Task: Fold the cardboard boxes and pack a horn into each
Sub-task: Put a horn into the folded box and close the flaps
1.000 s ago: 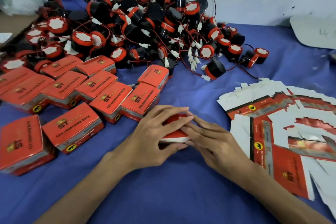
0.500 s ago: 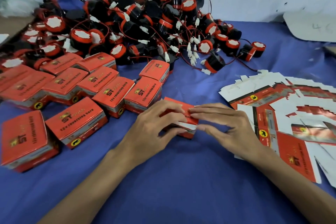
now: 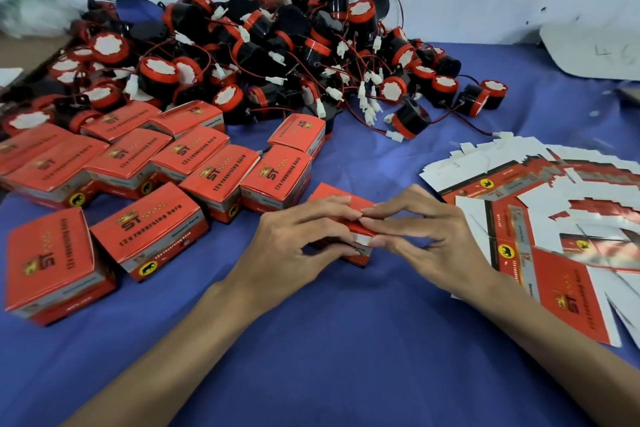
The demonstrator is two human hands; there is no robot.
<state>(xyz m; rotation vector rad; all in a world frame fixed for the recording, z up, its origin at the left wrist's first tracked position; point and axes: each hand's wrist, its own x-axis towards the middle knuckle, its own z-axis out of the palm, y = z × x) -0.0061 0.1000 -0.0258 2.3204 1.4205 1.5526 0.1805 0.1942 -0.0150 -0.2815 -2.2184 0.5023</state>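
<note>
Since a second ago the red box [image 3: 341,218] has gone from buried under both palms to showing its top face.

The left hand [image 3: 294,246] and right hand [image 3: 426,236] both pinch it — fingertips meeting on the near edge — on the blue cloth [image 3: 329,357], just beside the packed boxes [image 3: 221,177], with the horn pile [image 3: 277,55] behind and the flat cardboard blanks [image 3: 540,211] to the right.

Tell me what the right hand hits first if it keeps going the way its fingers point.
The right hand points leftward; it would probably meet the left hand fingertips over the red box both hold.
</note>
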